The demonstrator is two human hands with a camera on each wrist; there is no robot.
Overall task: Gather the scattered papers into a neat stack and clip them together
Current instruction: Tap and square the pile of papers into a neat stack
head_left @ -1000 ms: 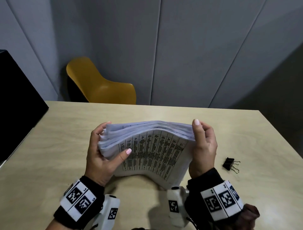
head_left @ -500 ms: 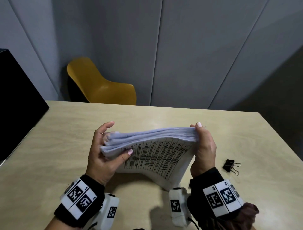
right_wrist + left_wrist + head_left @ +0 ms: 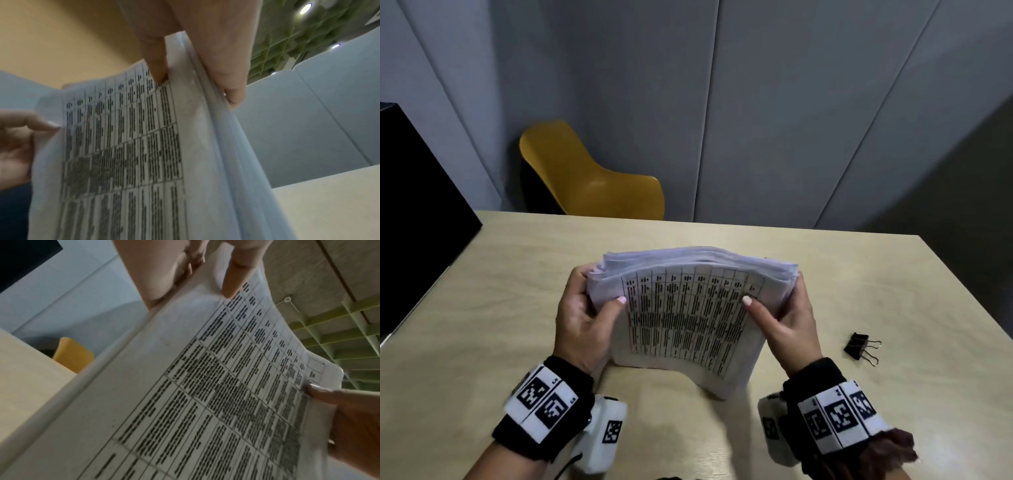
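Observation:
A thick stack of papers (image 3: 688, 318), its front sheet printed with a table, stands on its lower edge on the wooden table (image 3: 482, 308), bowed toward me. My left hand (image 3: 585, 308) grips its left side, thumb on the front sheet. My right hand (image 3: 787, 315) grips the right side the same way, thumb on the print and fingers behind. The wrist views show the papers (image 3: 205, 394) (image 3: 133, 146) close up, pinched between thumb and fingers. A black binder clip (image 3: 859, 346) lies on the table to the right of my right hand.
A yellow chair (image 3: 592, 178) stands behind the table's far edge, before grey wall panels. A black object (image 3: 417, 212) sits at the table's left side.
The stack has been tilted more upright so its printed face shows. My right thumb moved from the top edge down onto the front sheet. The top edges look more even.

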